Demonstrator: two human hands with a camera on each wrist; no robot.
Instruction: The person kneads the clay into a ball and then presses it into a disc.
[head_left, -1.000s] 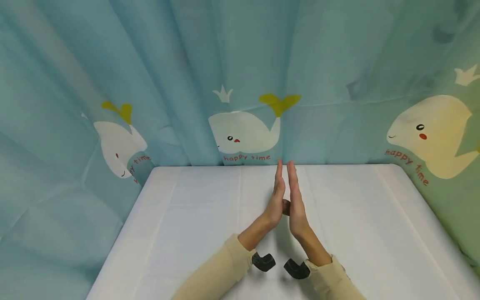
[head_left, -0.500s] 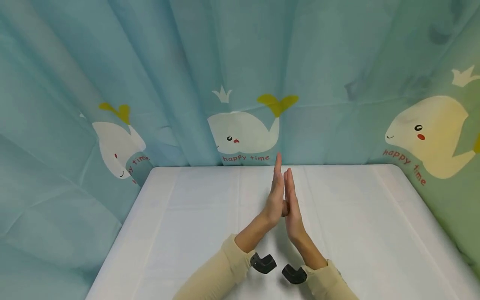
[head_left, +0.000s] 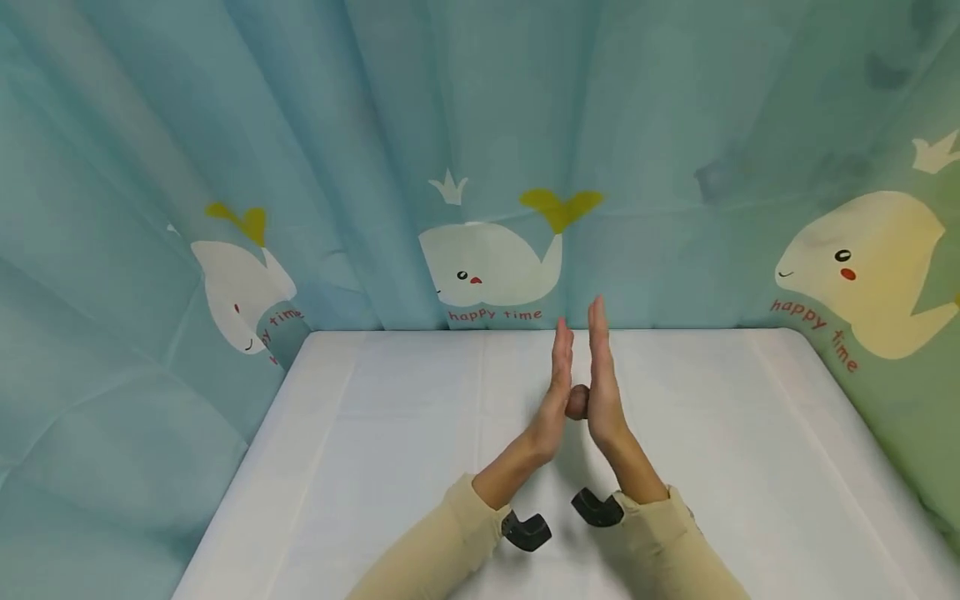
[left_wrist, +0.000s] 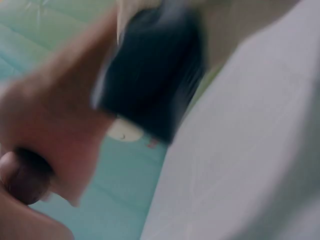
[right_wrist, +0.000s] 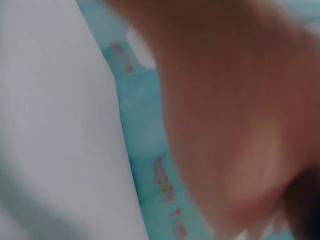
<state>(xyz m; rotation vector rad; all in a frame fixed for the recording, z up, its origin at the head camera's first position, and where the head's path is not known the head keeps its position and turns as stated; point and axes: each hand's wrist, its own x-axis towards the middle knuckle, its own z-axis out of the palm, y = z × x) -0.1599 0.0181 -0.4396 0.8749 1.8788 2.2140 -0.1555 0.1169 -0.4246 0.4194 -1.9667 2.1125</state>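
Beige-sleeved, my left hand (head_left: 551, 412) and my right hand (head_left: 604, 400) face each other straight-fingered, a round brown ball (head_left: 577, 402) held between them right of centre, black wrist devices (head_left: 527, 532) at lower centre, white table (head_left: 405, 425) filling the lower half, blue whale-print curtain (head_left: 660, 267) above.

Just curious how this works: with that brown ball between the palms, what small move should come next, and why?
Perhaps draw the right hand slightly back, pressing lightly: it reaches farther forward than the left hand, and the brown ball, sandwiched between flat palms, should probably roll.
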